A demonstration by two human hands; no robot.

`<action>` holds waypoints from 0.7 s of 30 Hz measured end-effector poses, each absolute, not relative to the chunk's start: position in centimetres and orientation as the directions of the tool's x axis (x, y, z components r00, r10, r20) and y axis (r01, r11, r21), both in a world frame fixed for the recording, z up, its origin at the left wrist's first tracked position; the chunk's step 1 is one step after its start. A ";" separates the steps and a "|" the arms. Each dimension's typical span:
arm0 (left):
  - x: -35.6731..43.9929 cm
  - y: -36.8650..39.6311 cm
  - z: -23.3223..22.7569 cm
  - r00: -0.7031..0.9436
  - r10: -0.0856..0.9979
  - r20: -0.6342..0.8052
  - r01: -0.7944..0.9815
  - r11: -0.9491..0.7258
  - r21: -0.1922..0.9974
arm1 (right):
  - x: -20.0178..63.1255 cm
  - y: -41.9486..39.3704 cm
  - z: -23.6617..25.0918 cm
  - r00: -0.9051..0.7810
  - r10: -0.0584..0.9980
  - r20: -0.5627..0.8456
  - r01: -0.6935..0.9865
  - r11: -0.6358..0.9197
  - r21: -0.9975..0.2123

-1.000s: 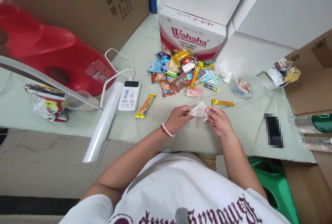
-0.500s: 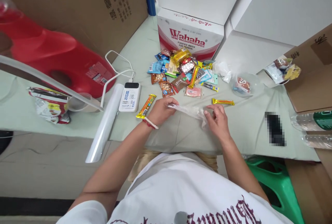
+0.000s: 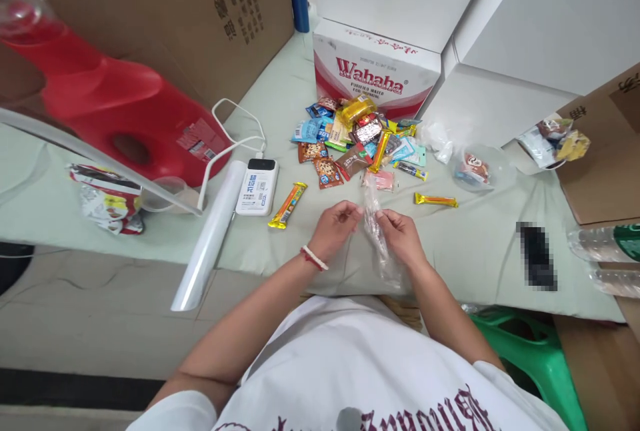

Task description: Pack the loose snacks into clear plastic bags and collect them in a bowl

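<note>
A thin clear plastic bag [image 3: 376, 231] is pinched at its top by the left hand [image 3: 334, 228] and right hand [image 3: 400, 238], at 6 o'clock from the snack pile [image 3: 357, 141]. It looks light, soft and slippery, so its top edge is best pinched.

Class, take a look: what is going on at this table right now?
A person holds a clear plastic bag between the left hand and the right hand, above the table's edge. Beyond it lies a pile of wrapped snacks before a Wahaha box. A power bank lies to the left.
</note>
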State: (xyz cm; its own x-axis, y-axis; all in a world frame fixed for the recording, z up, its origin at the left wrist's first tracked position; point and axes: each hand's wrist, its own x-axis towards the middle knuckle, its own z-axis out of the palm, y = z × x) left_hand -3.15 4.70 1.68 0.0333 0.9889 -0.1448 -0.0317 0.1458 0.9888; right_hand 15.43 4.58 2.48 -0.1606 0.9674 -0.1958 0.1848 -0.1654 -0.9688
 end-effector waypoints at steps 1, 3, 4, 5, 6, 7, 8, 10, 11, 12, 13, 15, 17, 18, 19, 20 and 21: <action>-2.4 4.6 1.5 0.035 0.990 -0.138 -0.050 0.140 0.989 | 15.3 4.4 2.5 -0.179 0.967 -0.182 0.195 -0.146 -0.970; -1.6 4.8 1.0 0.014 0.989 -0.148 -0.092 0.149 0.985 | 15.3 4.2 2.5 -0.182 0.965 -0.187 0.197 -0.150 -0.969; -1.5 5.0 0.7 0.005 0.985 -0.171 -0.127 0.170 0.977 | 15.4 4.2 2.5 -0.163 0.964 -0.212 0.178 -0.182 -0.967; -1.6 5.1 0.5 -0.007 0.980 -0.199 -0.171 0.195 0.966 | 15.5 4.3 2.5 -0.133 0.960 -0.247 0.143 -0.228 -0.963; -1.8 5.3 0.3 -0.023 0.973 -0.228 -0.212 0.218 0.953 | 15.6 4.3 2.4 -0.099 0.953 -0.288 0.095 -0.279 -0.956; -2.0 5.3 0.1 -0.039 0.967 -0.250 -0.240 0.234 0.942 | 15.7 4.4 2.2 -0.069 0.943 -0.325 0.046 -0.323 -0.945; -2.2 5.3 0.0 -0.049 0.964 -0.260 -0.248 0.241 0.939 | 15.8 4.4 2.1 -0.046 0.935 -0.351 0.005 -0.352 -0.936; -2.1 5.1 0.0 -0.046 0.969 -0.244 -0.206 0.230 0.951 | 15.7 4.4 1.7 -0.041 0.931 -0.364 -0.029 -0.365 -0.931; -1.9 4.9 0.0 -0.026 0.973 -0.228 -0.177 0.220 0.959 | 15.6 4.3 1.6 -0.055 0.934 -0.353 -0.022 -0.355 -0.935; -1.5 4.8 0.1 0.001 0.976 -0.216 -0.159 0.213 0.964 | 15.4 4.2 1.5 -0.073 0.940 -0.334 -0.005 -0.336 -0.942; -1.2 4.7 0.1 0.022 0.978 -0.208 -0.157 0.208 0.965 | 15.2 4.2 1.4 -0.087 0.947 -0.308 0.020 -0.308 -0.951; -0.6 4.7 -0.1 0.020 0.979 -0.203 -0.189 0.203 0.961 | 15.0 4.2 1.3 -0.093 0.961 -0.260 0.087 -0.252 -0.964; -0.5 4.9 -0.4 -0.021 0.979 -0.203 -0.220 0.194 0.956 | 15.1 4.5 1.3 -0.064 0.968 -0.241 0.128 -0.231 -0.964; -0.7 5.0 -0.6 -0.042 0.978 -0.203 -0.231 0.188 0.955 | 15.2 4.6 1.3 -0.045 0.967 -0.250 0.127 -0.243 -0.962; -0.9 5.1 -0.8 -0.056 0.977 -0.206 -0.243 0.187 0.952 | 15.5 4.9 1.3 -0.025 0.963 -0.269 0.110 -0.265 -0.958; -1.2 5.2 -1.0 -0.064 0.974 -0.215 -0.259 0.192 0.946 | 15.7 5.1 1.3 -0.005 0.956 -0.292 0.082 -0.290 -0.953; -1.4 5.2 -1.1 -0.066 0.971 -0.229 -0.283 0.202 0.938 | 16.0 5.2 1.2 0.014 0.950 -0.313 0.050 -0.313 -0.948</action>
